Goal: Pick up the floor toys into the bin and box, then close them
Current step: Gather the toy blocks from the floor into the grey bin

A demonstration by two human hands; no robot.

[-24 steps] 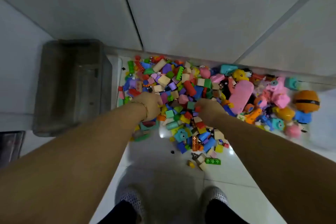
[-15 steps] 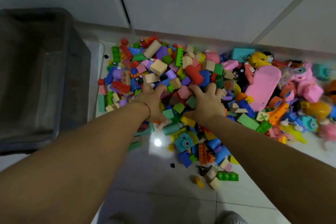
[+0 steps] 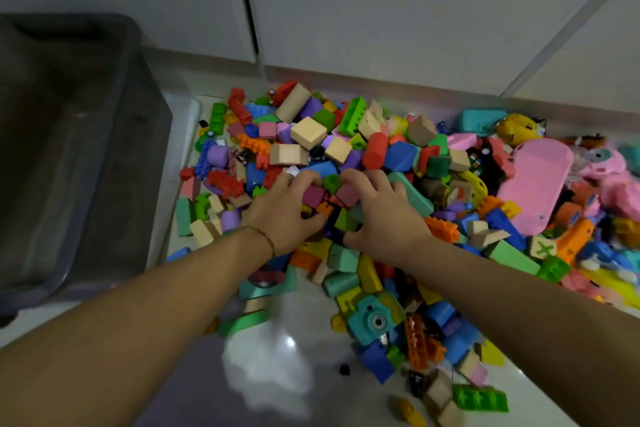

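A big pile of coloured toy blocks covers the white floor against the wall. My left hand and my right hand dig into the middle of the pile side by side, fingers curled round a clump of magenta, green and orange blocks between them. A dark grey translucent bin stands open at the left, close to the pile. What is inside it is hard to make out.
A pink plastic toy and other larger toys lie at the right of the pile. A teal toy camera and a green brick sit near me. A pale flat lid edge lies beside the bin.
My view has dropped closer to the pile. Both hands moved together, and their spread fingers have curled in round blocks.
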